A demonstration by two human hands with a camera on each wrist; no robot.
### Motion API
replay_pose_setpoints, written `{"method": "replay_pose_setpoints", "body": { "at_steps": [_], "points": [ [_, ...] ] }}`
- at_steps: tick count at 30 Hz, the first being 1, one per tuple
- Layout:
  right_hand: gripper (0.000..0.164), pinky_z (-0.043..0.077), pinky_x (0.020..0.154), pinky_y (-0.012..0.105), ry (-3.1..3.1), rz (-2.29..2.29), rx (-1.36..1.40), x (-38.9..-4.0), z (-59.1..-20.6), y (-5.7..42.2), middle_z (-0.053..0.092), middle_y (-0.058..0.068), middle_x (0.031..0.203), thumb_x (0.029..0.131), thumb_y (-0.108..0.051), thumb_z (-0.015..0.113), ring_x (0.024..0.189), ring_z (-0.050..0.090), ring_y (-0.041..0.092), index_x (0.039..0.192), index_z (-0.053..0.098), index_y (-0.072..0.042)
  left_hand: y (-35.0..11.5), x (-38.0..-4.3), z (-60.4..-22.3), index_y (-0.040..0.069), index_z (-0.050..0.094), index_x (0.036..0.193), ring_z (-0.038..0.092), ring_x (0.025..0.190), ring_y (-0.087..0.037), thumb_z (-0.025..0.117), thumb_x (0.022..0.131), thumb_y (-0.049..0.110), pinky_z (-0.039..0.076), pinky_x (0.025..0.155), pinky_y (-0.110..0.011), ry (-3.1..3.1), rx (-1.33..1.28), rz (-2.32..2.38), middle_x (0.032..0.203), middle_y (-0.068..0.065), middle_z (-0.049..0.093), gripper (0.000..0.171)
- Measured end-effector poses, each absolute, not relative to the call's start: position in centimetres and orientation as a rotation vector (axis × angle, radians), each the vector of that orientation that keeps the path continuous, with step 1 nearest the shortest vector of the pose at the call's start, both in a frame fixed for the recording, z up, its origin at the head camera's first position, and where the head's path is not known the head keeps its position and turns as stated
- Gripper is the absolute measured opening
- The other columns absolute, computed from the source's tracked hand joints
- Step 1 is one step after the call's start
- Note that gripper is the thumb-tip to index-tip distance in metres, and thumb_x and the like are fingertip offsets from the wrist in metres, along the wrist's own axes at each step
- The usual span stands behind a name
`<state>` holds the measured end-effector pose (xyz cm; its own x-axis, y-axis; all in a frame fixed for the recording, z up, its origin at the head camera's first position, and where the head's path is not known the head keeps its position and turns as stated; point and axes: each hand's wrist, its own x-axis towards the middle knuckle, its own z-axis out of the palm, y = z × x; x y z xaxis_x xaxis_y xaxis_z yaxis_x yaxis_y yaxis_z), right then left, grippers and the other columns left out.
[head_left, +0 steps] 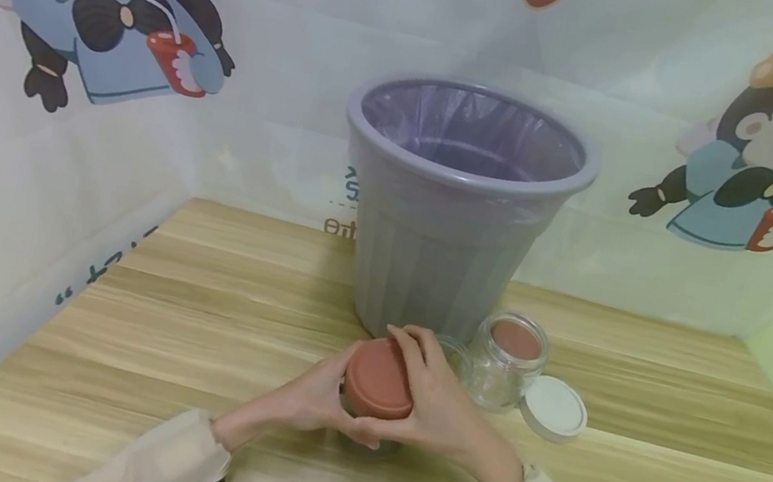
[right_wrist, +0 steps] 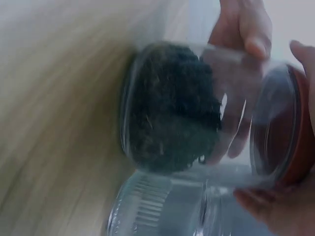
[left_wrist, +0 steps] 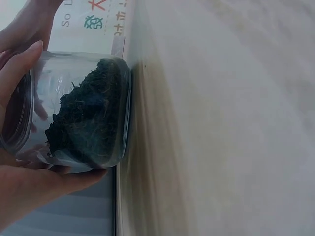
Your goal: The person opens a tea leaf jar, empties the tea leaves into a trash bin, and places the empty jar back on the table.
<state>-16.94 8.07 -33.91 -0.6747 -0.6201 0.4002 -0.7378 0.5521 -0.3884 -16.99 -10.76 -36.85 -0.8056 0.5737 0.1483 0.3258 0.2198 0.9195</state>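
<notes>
Both hands are on a clear jar (left_wrist: pixel 83 113) with a reddish-brown lid (head_left: pixel 380 379), at the front middle of the table. Dark, shredded dried leaves (right_wrist: pixel 172 108) fill its lower part. My left hand (head_left: pixel 317 394) grips the jar's side just below the lid. From the other side, my right hand (head_left: pixel 439 409) grips the lid, fingers over its far edge and thumb along the near rim. In the head view the hands and lid hide most of the jar's body. A ribbed clear glass vessel (right_wrist: pixel 152 201) is close beside the jar, partly hidden behind my right hand in the head view.
A tall grey bin (head_left: pixel 449 226) with a plastic liner stands behind the hands. Right of it is a glass jar (head_left: pixel 497 377) with a reddish-brown disc inside its mouth. A white round lid (head_left: pixel 555 408) leans against that jar. Printed sheeting (head_left: pixel 281 89) walls the table.
</notes>
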Motion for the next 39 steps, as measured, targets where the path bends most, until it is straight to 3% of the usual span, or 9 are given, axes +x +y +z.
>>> {"method": "replay_pose_setpoints", "body": {
  "at_steps": [5, 11, 17, 24, 31, 35, 39],
  "points": [
    [0.098, 0.048, 0.078, 0.033, -2.5, 0.6, 0.975, -16.2, -34.1, 7.3, 0.042, 0.014, 0.114, 0.062, -0.074, 0.055, 0.094, 0.049, 0.021, 0.125, 0.04, 0.0, -10.6, -16.8, -36.8, 0.008, 0.03, 0.128, 0.047, 0.112, -0.02, 0.083, 0.059, 0.016, 0.04, 0.092, -0.032, 2.288, 0.794, 1.642, 0.125, -0.007, 0.046, 0.087],
    [0.083, 0.048, 0.073, 0.029, -2.48, 0.569, 0.982, -16.1, -34.1, 7.1, 0.043, 0.012, 0.108, 0.067, -0.06, 0.064, 0.091, 0.046, 0.018, 0.119, 0.046, 0.003, -10.5, -16.8, -36.8, 0.007, 0.031, 0.125, 0.047, 0.112, -0.021, 0.084, 0.058, 0.013, 0.04, 0.093, -0.034, 2.307, 0.784, 1.629, 0.124, -0.008, 0.046, 0.085],
    [0.079, 0.047, 0.077, 0.032, -2.59, 0.739, 1.112, -16.6, -33.4, 7.7, 0.043, 0.009, 0.115, 0.068, -0.046, 0.07, 0.099, 0.043, 0.017, 0.125, 0.041, 0.0, -10.6, -16.8, -36.9, 0.008, 0.031, 0.125, 0.046, 0.112, -0.021, 0.083, 0.059, 0.013, 0.039, 0.093, -0.034, 2.251, 0.782, 1.647, 0.124, -0.008, 0.046, 0.084],
    [0.081, 0.045, 0.082, 0.035, -2.665, 0.847, 1.286, -17.3, -32.3, 8.5, 0.044, 0.005, 0.119, 0.068, -0.043, 0.072, 0.104, 0.042, 0.017, 0.129, 0.035, -0.004, -10.6, -16.9, -36.8, 0.011, 0.031, 0.125, 0.045, 0.112, -0.02, 0.082, 0.061, 0.017, 0.037, 0.094, -0.037, 2.256, 0.81, 1.614, 0.124, -0.005, 0.046, 0.083],
    [0.086, 0.042, 0.089, 0.042, -2.702, 0.783, 1.427, -17.5, -31.7, 8.7, 0.031, 0.015, 0.136, 0.071, -0.037, 0.067, 0.12, 0.035, 0.026, 0.136, 0.026, -0.001, -10.6, -17.0, -36.8, 0.01, 0.028, 0.128, 0.046, 0.112, -0.02, 0.082, 0.061, 0.017, 0.038, 0.093, -0.036, 2.255, 0.817, 1.612, 0.124, -0.006, 0.045, 0.086],
    [0.097, 0.041, 0.09, 0.044, -2.73, 0.683, 1.246, -16.9, -31.9, 8.2, 0.028, 0.019, 0.137, 0.068, -0.05, 0.069, 0.12, 0.036, 0.03, 0.137, 0.024, 0.001, -10.6, -17.0, -36.8, 0.01, 0.028, 0.127, 0.045, 0.113, -0.02, 0.082, 0.061, 0.015, 0.039, 0.093, -0.034, 2.247, 0.834, 1.612, 0.126, -0.006, 0.045, 0.086],
    [0.104, 0.044, 0.084, 0.044, -2.699, 0.493, 1.002, -16.2, -32.2, 7.2, 0.038, 0.019, 0.125, 0.062, -0.066, 0.064, 0.109, 0.044, 0.03, 0.134, 0.031, 0.002, -10.6, -17.0, -36.8, 0.01, 0.029, 0.126, 0.045, 0.114, -0.02, 0.082, 0.061, 0.015, 0.039, 0.093, -0.033, 2.262, 0.84, 1.609, 0.126, -0.006, 0.046, 0.084]
  ]
}}
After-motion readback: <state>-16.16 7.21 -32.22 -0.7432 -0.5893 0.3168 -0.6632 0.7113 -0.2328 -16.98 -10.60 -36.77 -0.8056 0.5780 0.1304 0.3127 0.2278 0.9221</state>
